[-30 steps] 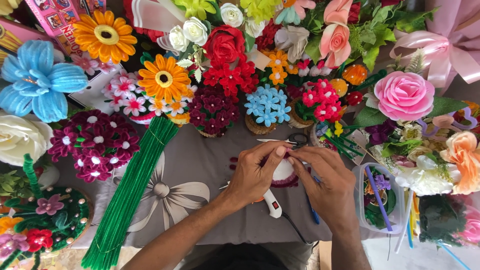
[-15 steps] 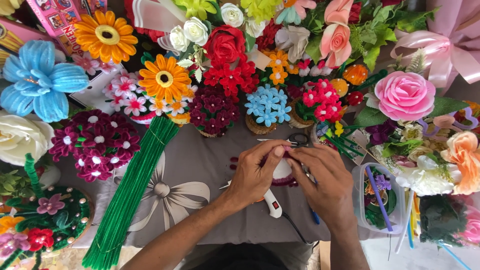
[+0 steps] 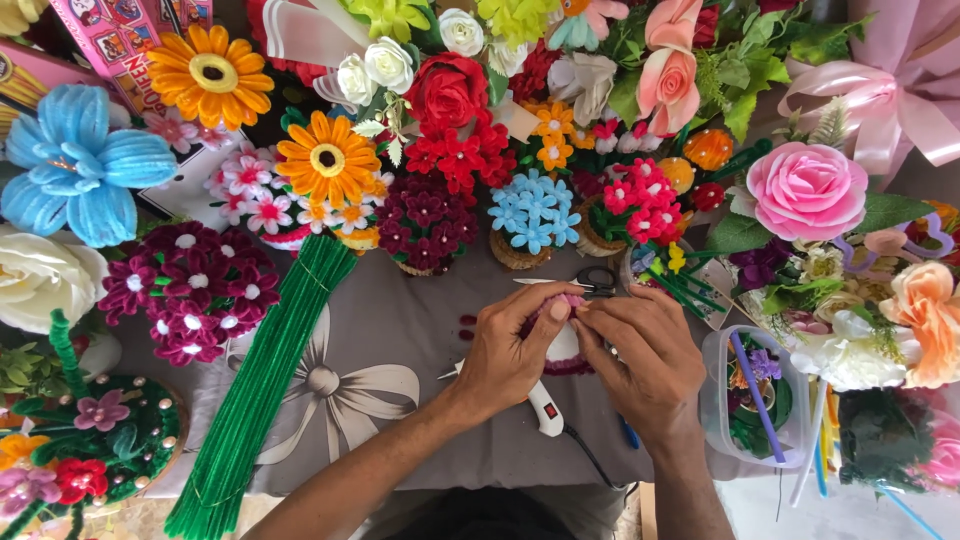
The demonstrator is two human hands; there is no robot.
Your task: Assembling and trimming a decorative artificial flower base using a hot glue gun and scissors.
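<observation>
— Barely anything has shifted since a second ago: both hands stay bunched over the same spot, the right hand point(image 3: 640, 355) perhaps drawn a touch closer to the left.

— What are they on?

— A small pink fuzzy piece point(image 3: 562, 340) with a paler, whitish middle, lying on the grey cloth point(image 3: 400, 330) of the counter, just below the scissors point(image 3: 590, 282). The left hand point(image 3: 510, 350) curls over its left edge, fingers bent and closed on it; the right hand's fingers are pinched together at its top rim, touching the left thumb. Most of the piece is hidden under them.

— And around it?

— A white glue gun point(image 3: 545, 408) pokes out beneath the left wrist, its dark cord trailing toward the person. To the left lies a long bundle of green pipe-cleaner stems point(image 3: 260, 390) — slanted across the cloth's printed bow. To the right, a clear plastic tub point(image 3: 715, 400) holds more stems. Behind the hands stand small pots of blooms: light blue flowers point(image 3: 533, 212), dark maroon flowers point(image 3: 425, 215), an orange daisy point(image 3: 325, 158), and farther right a pink rose point(image 3: 806, 190).
</observation>
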